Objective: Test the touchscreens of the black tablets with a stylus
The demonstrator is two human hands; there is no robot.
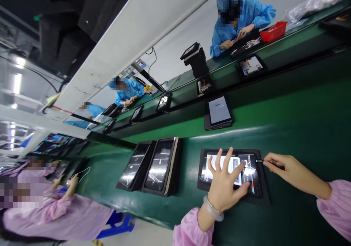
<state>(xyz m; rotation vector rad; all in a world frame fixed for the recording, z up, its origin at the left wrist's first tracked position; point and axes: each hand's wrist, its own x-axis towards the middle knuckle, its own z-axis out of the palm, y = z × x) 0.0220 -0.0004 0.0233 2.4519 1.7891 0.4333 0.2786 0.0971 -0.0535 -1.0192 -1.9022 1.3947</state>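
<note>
With twelve o'clock taken at the top of the view and the lit tablet [236, 163] as the centre of the dial, the tablet was laid flat in a dark padded tray [263, 195] on the green desk [301, 121], probably so that its back was spared from scratches. Its short edge was turned toward three o'clock, where a slim dark plug [259, 161] was pinched by the right hand [282, 165] in a narrow grip of thumb and fingers; such a fine hold was presumably chosen because the plug was small and had to be kept in line with the edge. Whether it was fully seated could not be told. The left hand [223, 187] was brought over the screen from seven o'clock, its grip spread wide and closed on nothing, with the fingers fanned across the glass; by that spread the tablet could be steadied against the push of the plug, though whether every fingertip was touching could not be made out. At nine o'clock, two dark-screened tablets [160, 163] were propped side by side on dark padding, likely to be kept within reach. Another tablet [219, 110], its screen pale, was set in its own tray between eleven and twelve o'clock, well apart from both hands.
</note>
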